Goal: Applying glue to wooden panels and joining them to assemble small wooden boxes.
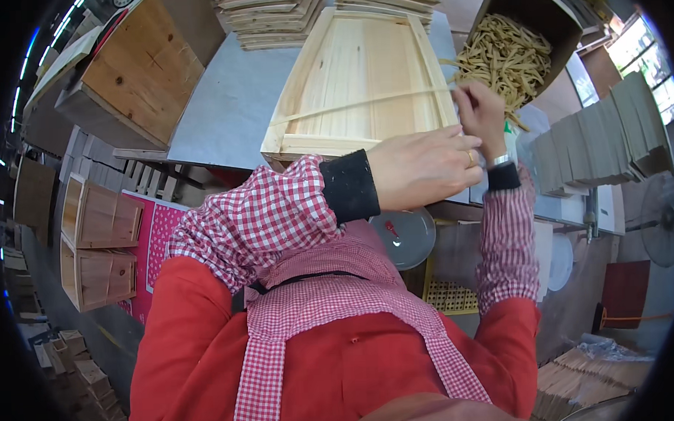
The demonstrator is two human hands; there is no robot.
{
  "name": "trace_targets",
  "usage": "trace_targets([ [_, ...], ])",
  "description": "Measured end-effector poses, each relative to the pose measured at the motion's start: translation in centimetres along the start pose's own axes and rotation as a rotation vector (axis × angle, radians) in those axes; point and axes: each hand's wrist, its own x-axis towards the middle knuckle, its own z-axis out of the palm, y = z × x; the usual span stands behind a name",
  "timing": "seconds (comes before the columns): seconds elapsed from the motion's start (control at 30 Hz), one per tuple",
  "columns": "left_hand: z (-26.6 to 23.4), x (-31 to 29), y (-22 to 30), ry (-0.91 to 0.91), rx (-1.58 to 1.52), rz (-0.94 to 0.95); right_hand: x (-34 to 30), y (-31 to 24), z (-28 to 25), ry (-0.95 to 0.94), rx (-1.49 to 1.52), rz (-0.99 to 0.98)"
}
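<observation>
- Strip [363,104] of pale wood is the thing in hand: I see it lying across the shallow wooden tray [362,68], its long axis running nearly side to side, from the tray's left lower corner up to the tray's right edge.
- Right hand [481,115] sits at the tray's right edge, fingers pinched on the strip's right end; I read it as clamped on the strip, though the fingertips themselves are partly hidden.
- Left hand [424,166] is just in front of the tray's near right corner, below the right hand and close to it; its fingers are curled, and I cannot tell whether it holds anything.
- Both hands crowd the tray's right side, so the strip stretches away from them to the left; the right hand is the nearer one, touching it, while the left hand is just beside its end but apart from it.
- Strip looks thin, narrow and slightly bowed, the same light colour as the tray's boards.
- Beyond the tray's right edge I see a tilted box [527,26] full of short yellowish sticks [506,56], near the right hand.
- Behind the tray's far edge, stacks of flat wooden pieces [271,16] rest on the grey tabletop [222,110].
- Left of the tray, well apart, stands a plain wooden crate [135,73].
</observation>
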Motion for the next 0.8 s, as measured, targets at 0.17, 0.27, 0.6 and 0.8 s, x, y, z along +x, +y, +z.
trace_targets([
  [0.17,0.3,0.7,0.0,0.06,-0.092,0.0,4.0,7.6,4.2,-0.023,-0.048,0.058],
  [0.27,1.0,0.5,0.5,0.111,-0.104,-0.009,1.9,7.8,5.9,-0.002,0.318,0.028],
  [0.6,-1.3,-2.7,1.5,0.541,0.012,0.034,4.7,-4.5,-3.6,-0.435,0.05,0.153],
  [0.8,-1.9,-15.1,1.4,0.994,0.132,-0.676,7.1,-15.0,2.4,-0.65,-0.07,-0.427],
])
